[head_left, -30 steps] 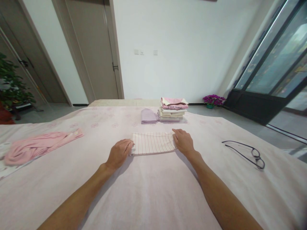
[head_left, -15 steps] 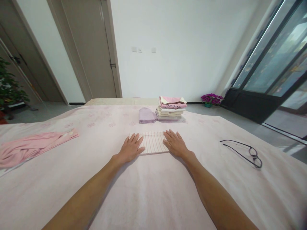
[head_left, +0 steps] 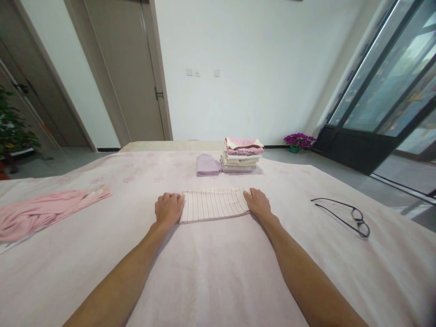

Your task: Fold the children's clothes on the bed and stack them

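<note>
A folded white cloth with thin pink stripes (head_left: 214, 204) lies flat on the pale pink bedspread (head_left: 218, 272) in front of me. My left hand (head_left: 168, 208) sits at its left edge with the fingers curled under, gripping that edge. My right hand (head_left: 259, 204) rests at its right edge, fingers bent and closed on the cloth's side. Both forearms stretch out over the bed.
A stack of folded clothes (head_left: 241, 155) and a folded lilac cloth (head_left: 207, 165) lie at the far side of the bed. A crumpled pink garment (head_left: 44, 212) lies at the left, black glasses (head_left: 347, 214) at the right. A flower pot (head_left: 298, 141) stands on the floor.
Half a second ago both hands lay flat with fingers spread on top of the striped cloth. They have since slid outward to its two side edges and curled shut on them.
</note>
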A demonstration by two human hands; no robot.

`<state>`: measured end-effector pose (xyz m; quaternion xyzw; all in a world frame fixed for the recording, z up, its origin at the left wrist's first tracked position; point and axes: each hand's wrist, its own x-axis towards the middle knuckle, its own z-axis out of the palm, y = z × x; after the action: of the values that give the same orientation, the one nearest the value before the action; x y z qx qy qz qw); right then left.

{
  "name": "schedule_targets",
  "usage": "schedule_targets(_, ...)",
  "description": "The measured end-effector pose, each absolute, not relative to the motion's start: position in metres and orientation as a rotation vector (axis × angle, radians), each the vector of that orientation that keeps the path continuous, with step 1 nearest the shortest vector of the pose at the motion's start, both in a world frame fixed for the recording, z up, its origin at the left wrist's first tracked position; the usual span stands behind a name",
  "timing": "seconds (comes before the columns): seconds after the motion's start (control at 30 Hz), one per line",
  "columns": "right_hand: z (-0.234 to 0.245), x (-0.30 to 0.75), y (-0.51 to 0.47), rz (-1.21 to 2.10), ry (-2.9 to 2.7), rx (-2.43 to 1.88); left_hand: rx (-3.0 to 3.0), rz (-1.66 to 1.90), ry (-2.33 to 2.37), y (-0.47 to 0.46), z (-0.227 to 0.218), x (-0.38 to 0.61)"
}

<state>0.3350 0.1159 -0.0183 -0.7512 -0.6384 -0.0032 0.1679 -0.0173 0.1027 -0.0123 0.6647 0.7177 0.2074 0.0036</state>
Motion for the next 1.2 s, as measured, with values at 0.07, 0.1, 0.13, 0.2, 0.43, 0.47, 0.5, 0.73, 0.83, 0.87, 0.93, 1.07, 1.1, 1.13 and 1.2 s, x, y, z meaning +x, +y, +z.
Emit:
schedule_targets(0.07,-0.013,0.333,0.114,-0.023,-1.813,-2.163,2.030,0.621,2.284,0.106,-0.011,-0.011)
schedule_targets(0.1,-0.011,0.333,0.114,-0.018,-1.810,-2.173,1.997,0.633,2.270,0.107,-0.011,-0.008)
schedule_targets(0.13,-0.009,0.332,0.113,-0.006,-1.805,-2.182,1.960,0.661,2.243,0.109,-0.011,-0.006)
schedule_targets(0.2,-0.007,0.331,0.113,0.024,-1.792,-2.181,1.889,0.736,2.170,0.111,-0.012,-0.004)
schedule_targets(0.43,-0.004,0.325,0.112,0.199,-1.602,-2.048,1.763,0.929,2.055,0.115,-0.015,-0.005)
schedule_targets(0.47,-0.004,0.322,0.112,0.232,-1.579,-2.006,1.755,0.949,2.052,0.115,-0.013,-0.009)
schedule_targets(0.5,-0.004,0.318,0.112,0.272,-1.562,-1.959,1.744,0.967,2.053,0.115,-0.010,-0.014)
schedule_targets(0.73,-0.010,0.269,0.104,0.514,-1.657,-1.787,1.789,0.757,2.220,0.108,-0.002,-0.083)
schedule_targets(0.83,-0.007,0.251,0.095,0.436,-1.818,-1.861,1.823,0.556,2.293,0.100,-0.007,-0.102)
schedule_targets(0.87,-0.004,0.247,0.092,0.408,-1.847,-1.889,1.846,0.507,2.314,0.097,-0.008,-0.104)
schedule_targets(0.93,-0.001,0.246,0.089,0.383,-1.865,-1.931,1.955,0.467,2.372,0.092,-0.009,-0.102)
schedule_targets(1.07,-0.001,0.253,0.088,0.359,-1.841,-1.892,2.367,0.663,2.315,0.087,-0.007,-0.084)
schedule_targets(1.1,-0.002,0.255,0.089,0.334,-1.821,-1.875,2.457,0.730,2.206,0.086,-0.007,-0.078)
schedule_targets(1.13,-0.004,0.257,0.089,0.295,-1.803,-1.862,2.532,0.782,2.064,0.087,-0.008,-0.072)
schedule_targets(1.2,-0.008,0.258,0.088,0.174,-1.813,-1.834,2.642,0.806,1.770,0.087,-0.012,-0.060)
